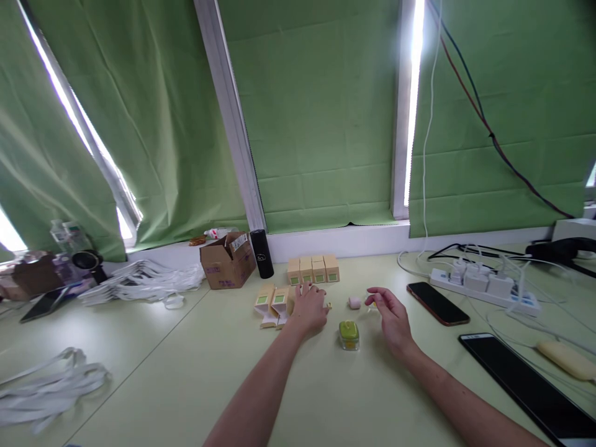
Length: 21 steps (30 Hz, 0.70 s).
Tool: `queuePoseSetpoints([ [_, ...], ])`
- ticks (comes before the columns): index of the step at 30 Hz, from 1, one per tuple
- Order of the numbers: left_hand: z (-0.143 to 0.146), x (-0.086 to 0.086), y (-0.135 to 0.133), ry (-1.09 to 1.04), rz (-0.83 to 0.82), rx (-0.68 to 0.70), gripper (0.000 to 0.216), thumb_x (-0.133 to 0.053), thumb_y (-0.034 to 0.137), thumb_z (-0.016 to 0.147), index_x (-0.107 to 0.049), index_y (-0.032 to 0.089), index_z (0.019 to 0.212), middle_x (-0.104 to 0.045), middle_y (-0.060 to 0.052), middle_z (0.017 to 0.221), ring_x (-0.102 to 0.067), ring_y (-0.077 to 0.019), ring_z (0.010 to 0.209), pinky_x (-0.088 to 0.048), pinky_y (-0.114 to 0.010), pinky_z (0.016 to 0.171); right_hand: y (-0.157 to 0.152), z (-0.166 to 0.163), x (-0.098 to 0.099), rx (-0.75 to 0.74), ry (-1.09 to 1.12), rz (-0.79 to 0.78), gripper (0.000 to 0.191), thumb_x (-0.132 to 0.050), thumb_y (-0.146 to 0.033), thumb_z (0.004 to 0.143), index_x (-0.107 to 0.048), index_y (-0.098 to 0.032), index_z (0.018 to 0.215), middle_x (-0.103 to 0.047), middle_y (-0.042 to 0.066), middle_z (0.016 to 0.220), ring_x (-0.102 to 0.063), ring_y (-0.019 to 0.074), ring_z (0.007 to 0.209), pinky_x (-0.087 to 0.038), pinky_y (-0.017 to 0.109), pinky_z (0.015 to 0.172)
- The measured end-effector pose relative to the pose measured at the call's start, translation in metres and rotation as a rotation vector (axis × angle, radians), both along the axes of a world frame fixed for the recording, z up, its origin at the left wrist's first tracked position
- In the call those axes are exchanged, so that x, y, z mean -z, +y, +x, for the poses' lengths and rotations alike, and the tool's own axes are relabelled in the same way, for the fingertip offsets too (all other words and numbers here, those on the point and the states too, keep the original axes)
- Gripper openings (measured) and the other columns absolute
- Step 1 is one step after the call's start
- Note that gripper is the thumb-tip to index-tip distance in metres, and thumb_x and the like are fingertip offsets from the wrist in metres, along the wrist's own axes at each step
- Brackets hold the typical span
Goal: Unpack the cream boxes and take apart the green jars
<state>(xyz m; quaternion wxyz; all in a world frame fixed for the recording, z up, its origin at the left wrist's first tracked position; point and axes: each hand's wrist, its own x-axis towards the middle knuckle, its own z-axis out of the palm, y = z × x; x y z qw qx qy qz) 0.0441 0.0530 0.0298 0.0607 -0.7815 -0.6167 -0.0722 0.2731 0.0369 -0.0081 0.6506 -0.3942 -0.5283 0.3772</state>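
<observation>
Green curtains are hung across the windows behind a pale green table [195, 372], and daylight is let in through the gaps between them. At the middle of the table, the left hand [310, 310] is laid palm down, with the fingers stretched forward and slightly spread. Its fingertips are set against the flattened beige cartons [272, 304], which lie just to its left. The right hand [391, 318] is held a little above the surface, well apart from the left one, with its fingers loosely curled and the thumb and forefinger drawn close together. A small yellowish piece [373, 305] is seen at those fingertips; it is perhaps pinched there, though the view is too small to settle it.

Between the two hands, nearer the person, a small clear case with a green lid [349, 335] is stood on the table. A small pink block [354, 302] is placed just beyond it. Behind the left hand, four upright beige boxes [313, 270] are lined up in a row, touching one another. Further left, an open cardboard box [227, 267] and a black bottle [262, 253] are set side by side. To the right of the right hand, a dark phone [437, 303], a white power strip [484, 285] and a black tablet [526, 385] are laid out. White straps [144, 282] are piled at the left.
</observation>
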Motion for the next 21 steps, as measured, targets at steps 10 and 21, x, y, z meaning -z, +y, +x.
queuePoseSetpoints([
  [10, -0.043, -0.021, -0.004, 0.037, -0.066, -0.027, 0.043, -0.069, 0.02, 0.074, -0.072, 0.023, 0.117, -0.074, -0.013, 0.114, -0.05, -0.0371, 0.129, -0.031, -0.053, 0.111, -0.004, -0.003, -0.002, 0.0, -0.049, -0.005, 0.042, -0.057, -0.063, 0.093, -0.069, -0.025, 0.105, -0.072, 0.004, 0.083, -0.062, 0.0253, 0.086, -0.044, 0.036, 0.078],
  [21, -0.048, -0.024, -0.006, 0.004, -0.032, -0.082, 0.054, -0.069, 0.017, 0.072, -0.069, 0.023, 0.125, -0.071, -0.014, 0.123, -0.047, -0.0372, 0.133, -0.029, -0.053, 0.111, -0.004, -0.004, -0.001, -0.001, -0.11, -0.002, 0.043, -0.054, -0.063, 0.093, -0.068, -0.025, 0.105, -0.073, 0.004, 0.085, -0.062, 0.0254, 0.085, -0.044, 0.037, 0.081],
])
